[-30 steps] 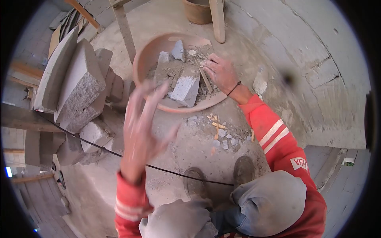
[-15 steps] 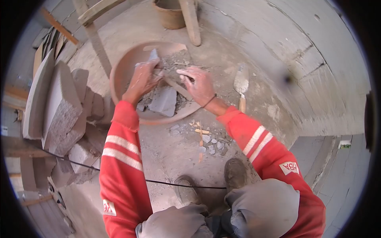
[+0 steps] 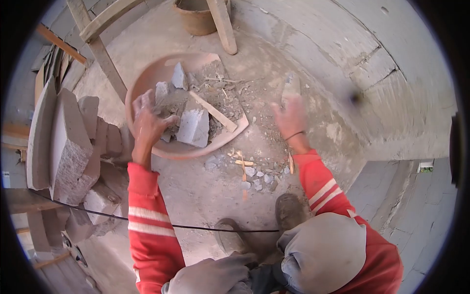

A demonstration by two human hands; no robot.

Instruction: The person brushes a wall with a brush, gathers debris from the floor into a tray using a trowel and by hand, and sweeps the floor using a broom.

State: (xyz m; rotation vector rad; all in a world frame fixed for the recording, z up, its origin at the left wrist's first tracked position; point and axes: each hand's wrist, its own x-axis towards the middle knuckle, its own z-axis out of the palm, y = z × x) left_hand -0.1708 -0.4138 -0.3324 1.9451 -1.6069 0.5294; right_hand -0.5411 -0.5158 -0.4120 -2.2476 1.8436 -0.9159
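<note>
A broken clay-coloured basin (image 3: 169, 153) lies on the floor, holding rubble, a thin wooden stick (image 3: 214, 111) and pieces of grey block. The largest block piece (image 3: 194, 128) rests near its front; a pointed piece (image 3: 179, 77) stands farther back. My left hand (image 3: 148, 121) is over the basin's left side, thumb and fingers apart, with nothing visible in it. A paler chunk (image 3: 162, 90) is just beside its fingertips. On the right, my right hand (image 3: 291, 119) is blurred by motion over a trowel; only the trowel's blade (image 3: 291, 84) shows, its handle hidden by the hand.
Cut grey blocks (image 3: 73, 147) are stacked at the left. Stone chips and wood splinters (image 3: 259, 177) litter the floor before my boots (image 3: 290, 211). A black cable (image 3: 210, 228) crosses in front of me. At the back stand a bucket (image 3: 196, 22) and a wooden leg (image 3: 223, 27).
Both hands have left the middle of the basin. My left hand has moved left and opened; my right hand has swung right, over the trowel. More of the rubble and stick shows.
</note>
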